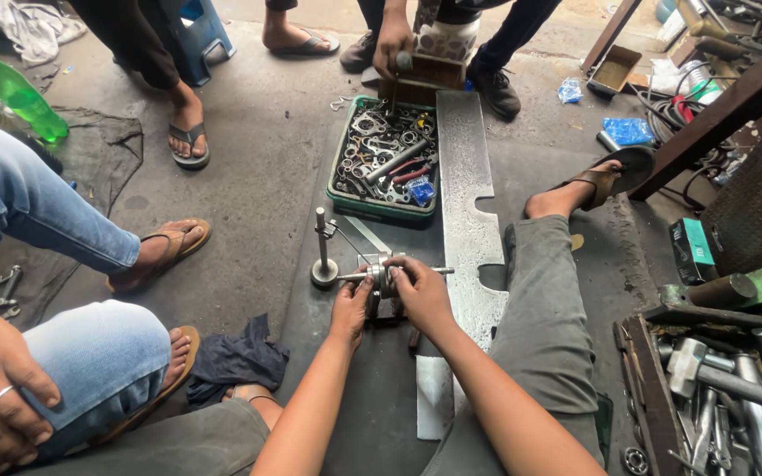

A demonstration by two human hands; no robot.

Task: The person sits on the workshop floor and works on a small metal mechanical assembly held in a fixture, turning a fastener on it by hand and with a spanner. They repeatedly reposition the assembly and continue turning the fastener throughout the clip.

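A metal crankshaft-like part (384, 274) with a shaft sticking out to each side rests on a small stand on the dark mat. My left hand (351, 306) grips its left side from below. My right hand (419, 292) is wrapped over its right side, next to the shaft end (441, 271). Just left of the part stands a gauge post (322, 256) on a round base, with a thin arm reaching toward the part.
A green tray (338, 173) full of spanners and pliers lies beyond. A long steel plate (466, 207) runs along the right. Other people sit around: jeans at left, sandalled feet at the back, a hand (391, 46) on a wooden box. More tools fill a box (716, 397) at right.
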